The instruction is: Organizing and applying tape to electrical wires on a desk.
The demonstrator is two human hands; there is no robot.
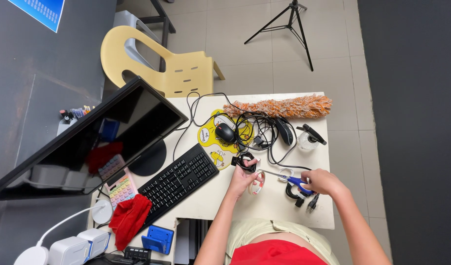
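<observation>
The right hand (322, 181) grasps blue-handled scissors (288, 178) lying flat over the desk (264, 201), blades pointing left toward the left hand (242, 177), which pinches a bundled black cable (247, 162) above a tape roll (257, 185).

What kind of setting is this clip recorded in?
Most likely an office or home desk workstation: a monitor, a black keyboard and a mouse sit on a small table, with a camera tripod on the tiled floor behind.
</observation>
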